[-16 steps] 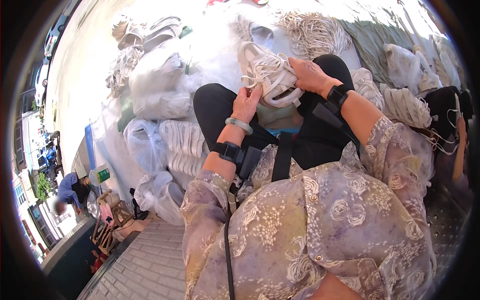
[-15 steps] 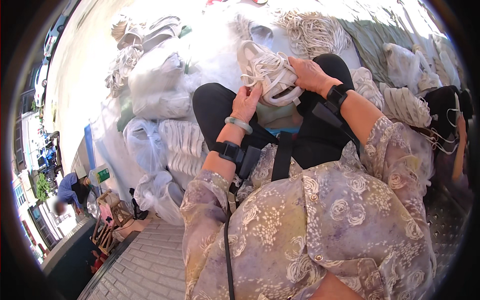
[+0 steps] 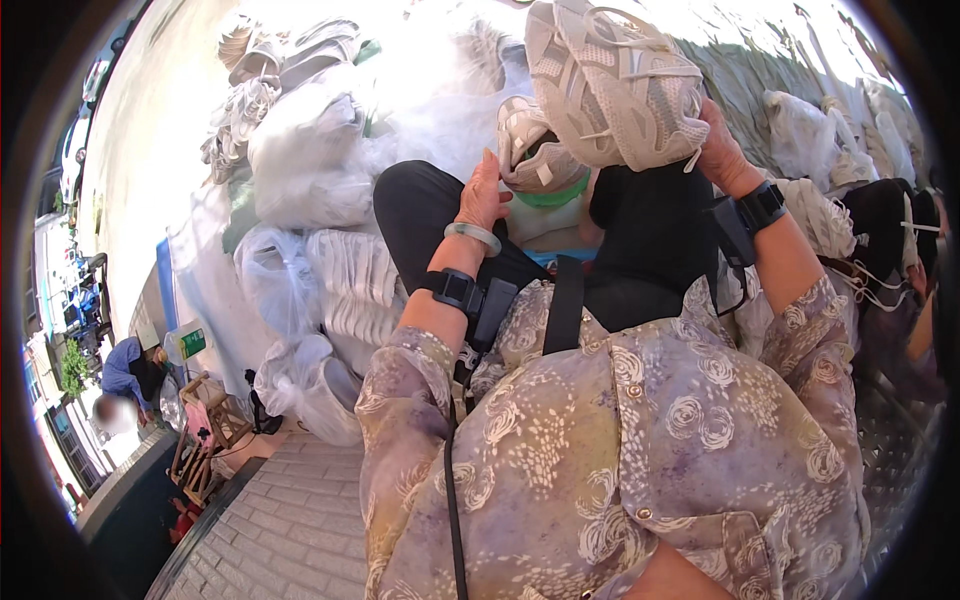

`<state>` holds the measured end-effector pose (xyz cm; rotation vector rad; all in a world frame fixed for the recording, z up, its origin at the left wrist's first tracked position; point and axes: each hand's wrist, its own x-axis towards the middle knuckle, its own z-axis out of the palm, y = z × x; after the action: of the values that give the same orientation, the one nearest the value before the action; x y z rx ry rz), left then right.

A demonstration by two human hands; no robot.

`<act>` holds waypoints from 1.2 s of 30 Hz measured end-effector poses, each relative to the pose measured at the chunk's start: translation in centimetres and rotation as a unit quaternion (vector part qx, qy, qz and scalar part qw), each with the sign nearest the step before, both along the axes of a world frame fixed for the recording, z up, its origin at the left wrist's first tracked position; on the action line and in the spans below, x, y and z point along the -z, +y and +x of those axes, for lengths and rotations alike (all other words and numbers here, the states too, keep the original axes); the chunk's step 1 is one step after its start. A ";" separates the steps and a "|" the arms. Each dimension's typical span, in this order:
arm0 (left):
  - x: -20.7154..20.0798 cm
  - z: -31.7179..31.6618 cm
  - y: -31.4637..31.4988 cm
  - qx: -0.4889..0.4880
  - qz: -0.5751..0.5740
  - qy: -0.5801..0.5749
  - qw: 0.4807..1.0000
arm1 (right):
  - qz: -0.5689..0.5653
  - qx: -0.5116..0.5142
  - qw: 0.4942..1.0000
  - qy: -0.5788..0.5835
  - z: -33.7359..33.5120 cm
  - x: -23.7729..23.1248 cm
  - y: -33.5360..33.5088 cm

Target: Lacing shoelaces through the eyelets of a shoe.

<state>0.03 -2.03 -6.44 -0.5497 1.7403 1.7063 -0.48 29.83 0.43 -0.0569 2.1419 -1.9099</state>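
Note:
My right hand (image 3: 722,152) grips the edge of several nested beige and white sneaker uppers (image 3: 615,90), raised above my right knee. Their laces and mesh panels face up. Below and left of that stack, a single sneaker upper (image 3: 540,165) sits between my knees, its opening showing dark inside; the stack partly covers it. Under it curves the rim of a green round thing (image 3: 560,196). My left hand (image 3: 482,195) is right beside this upper, fingers stretched upward and thumb apart. Whether its fingertips touch the upper I cannot make out.
Clear plastic bags (image 3: 305,165) of pale goods lie to my left, beside stacked white uppers (image 3: 355,275). More uppers (image 3: 825,215) lie at my right, near another person's arm (image 3: 922,330). At far left, a person in blue (image 3: 128,378) bends beside a wooden chair (image 3: 212,425).
My right hand has moved right, now holding a stack of uppers. My left hand has come away from the laced upper it was touching. The heap of laces behind is now hidden.

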 end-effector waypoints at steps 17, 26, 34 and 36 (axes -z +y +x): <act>2.2 -2.6 1.5 0.077 -0.007 -0.055 0.996 | -0.035 0.123 0.978 0.162 14.3 -5.1 17.2; 3.4 -3.3 1.3 0.109 -0.041 0.124 0.986 | -0.043 0.310 0.949 0.022 21.8 -5.0 17.3; 4.0 -5.6 0.6 0.197 -0.165 0.226 0.940 | -0.033 0.451 0.891 -0.027 28.4 -1.4 16.4; 3.8 -5.6 1.0 0.203 -0.178 0.205 0.941 | 0.033 0.493 0.869 -0.033 31.4 0.5 16.7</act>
<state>-5.56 -1.06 -10.24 0.0389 2.2913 1.2768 30.88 46.51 -0.05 1.3331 2.3900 -2.1964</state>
